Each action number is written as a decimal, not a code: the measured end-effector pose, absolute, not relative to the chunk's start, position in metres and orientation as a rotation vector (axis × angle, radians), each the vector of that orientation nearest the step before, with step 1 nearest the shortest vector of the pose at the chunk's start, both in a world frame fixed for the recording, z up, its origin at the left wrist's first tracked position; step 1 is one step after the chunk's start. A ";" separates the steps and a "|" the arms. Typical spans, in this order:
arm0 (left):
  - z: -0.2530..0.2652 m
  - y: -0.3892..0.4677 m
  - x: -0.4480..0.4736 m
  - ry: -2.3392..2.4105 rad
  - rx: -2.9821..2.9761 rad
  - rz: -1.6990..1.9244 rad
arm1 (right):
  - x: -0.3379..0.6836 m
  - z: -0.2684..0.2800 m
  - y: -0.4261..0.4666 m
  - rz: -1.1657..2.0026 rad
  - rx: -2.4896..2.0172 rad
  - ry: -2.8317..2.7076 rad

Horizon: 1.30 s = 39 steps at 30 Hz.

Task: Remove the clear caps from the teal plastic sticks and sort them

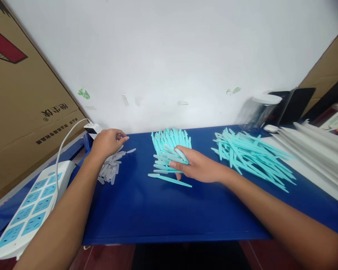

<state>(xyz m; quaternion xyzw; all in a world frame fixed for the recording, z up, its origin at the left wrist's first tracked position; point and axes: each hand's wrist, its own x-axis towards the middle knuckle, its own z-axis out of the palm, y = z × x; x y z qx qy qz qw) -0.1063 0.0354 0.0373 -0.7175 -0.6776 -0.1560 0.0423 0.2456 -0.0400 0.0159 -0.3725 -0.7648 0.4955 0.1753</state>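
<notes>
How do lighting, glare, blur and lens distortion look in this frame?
Head view: bright, soft light on the wall, faint sheen on the blue table; head view, edges: wide-angle stretch, the cardboard box slanting; head view, right: jar and white sheets smeared; head view, middle: right hand and turquoise pieces slightly soft yet readable.

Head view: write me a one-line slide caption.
Right hand holding turquoise sticks at a blue table, left hand beside a heap of small translucent pieces.
</notes>
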 end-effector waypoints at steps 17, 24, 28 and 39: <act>0.020 0.041 -0.110 -2.071 -2.247 -0.177 | 0.244 0.018 -0.037 1.421 -0.881 -2.070; 0.020 0.045 -0.119 -2.122 -2.392 -0.187 | 0.246 0.016 -0.034 1.336 -0.897 -2.055; 0.022 0.045 -0.117 -2.152 -2.589 -0.228 | 0.246 0.014 -0.032 1.285 -0.891 -2.057; 0.018 0.046 -0.110 -2.180 -2.684 -0.299 | 0.247 0.015 -0.030 1.250 -0.975 -2.024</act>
